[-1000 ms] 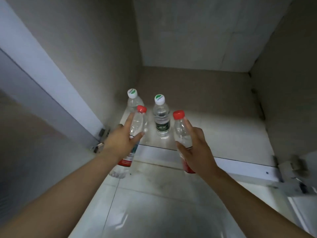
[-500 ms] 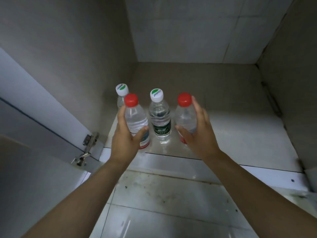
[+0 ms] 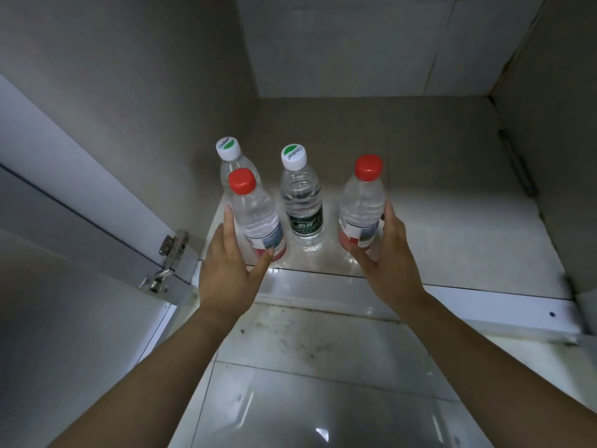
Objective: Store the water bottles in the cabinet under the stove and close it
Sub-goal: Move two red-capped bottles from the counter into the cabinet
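Cabinet door (image 3: 64, 318) stands wide open, outboard of the left grip (image 3: 226, 263); hinge (image 3: 171, 253) just beside that wrist.

Left grip: thumb and fingers wrap the left red-capped bottle (image 3: 255, 218) low, at its label. Bottle upright, base on the cabinet floor (image 3: 452, 227), near the front lip.

Behind that grip: rear white-capped bottle (image 3: 231, 156), upright, close to the left wall, partly hidden by the held bottle.

Between the 2 grips: middle white-capped bottle (image 3: 302, 202), dark label, upright, standing free, touched by neither hand.

Right grip (image 3: 387, 260): thumb at the base and fingers round the far side of the right red-capped bottle (image 3: 361, 205). Bottle upright, base appears down on the cabinet floor.

Outboard of the right grip: bare cabinet floor running to the right wall.

Progress, as judged: all 4 bottles in view sit inside the cabinet, so the storing looks nearly done. Left to do: let go of both red-capped bottles, draw the arms out, swing the door shut. Whether more bottles wait out of view cannot be told.
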The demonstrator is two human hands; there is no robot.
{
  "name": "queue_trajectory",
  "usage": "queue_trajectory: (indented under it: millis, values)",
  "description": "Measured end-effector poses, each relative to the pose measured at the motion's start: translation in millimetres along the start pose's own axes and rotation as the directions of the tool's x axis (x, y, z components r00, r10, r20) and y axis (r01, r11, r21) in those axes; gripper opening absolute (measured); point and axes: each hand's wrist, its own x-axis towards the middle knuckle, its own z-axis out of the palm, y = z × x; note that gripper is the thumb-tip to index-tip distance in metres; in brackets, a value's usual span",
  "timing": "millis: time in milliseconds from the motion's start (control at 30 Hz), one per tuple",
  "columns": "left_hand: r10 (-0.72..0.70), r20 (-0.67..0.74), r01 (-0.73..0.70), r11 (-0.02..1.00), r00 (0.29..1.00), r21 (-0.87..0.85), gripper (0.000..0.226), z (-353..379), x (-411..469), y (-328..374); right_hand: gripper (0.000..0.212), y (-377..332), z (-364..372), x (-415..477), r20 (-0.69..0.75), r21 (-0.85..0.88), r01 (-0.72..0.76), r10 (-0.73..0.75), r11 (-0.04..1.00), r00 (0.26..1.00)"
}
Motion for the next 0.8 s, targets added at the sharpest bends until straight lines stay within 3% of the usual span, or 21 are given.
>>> queue_trajectory:
  millis: [100,200,267,367,567,800]
  values:
    - [-0.102,0.118,0.073,0.972,0.988,0.221,0.091,-2.3,-13.9,-9.8,0.077,4.0,-1.5,-11.1,0.038,-0.198,-0.026,0.034,0.980,0.999]
    - [-0.155,0.194,0.070,0.919,0.969,0.388,0.087,-20.0,-30.7,-2.8,0.078,-7.0,-15.0,-24.7,0.097,-0.462,-0.022,0.075,0.886,0.992]
    - [-0.181,0.242,0.058,0.894,0.953,0.444,0.082,-41.8,-43.7,11.8,0.076,-31.1,-31.3,-36.2,0.135,-0.537,-0.040,0.132,0.843,0.982]
    - [-0.163,0.318,-0.013,0.874,0.934,0.486,0.079,-89.6,-59.6,46.7,0.075,-85.8,-66.5,-52.4,0.211,-0.595,-0.047,0.212,0.803,0.954]
    - [0.043,0.476,-0.272,0.864,0.878,0.424,0.082,-231.8,-83.8,142.1,0.074,-247.8,-159.2,-108.1,0.305,-0.613,-0.083,0.333,0.786,0.892]
    - [0.129,0.545,-0.366,0.862,0.828,0.352,0.080,-418.0,-118.1,267.5,0.073,-442.2,-280.7,-153.9,0.368,-0.589,-0.121,0.399,0.799,0.840]
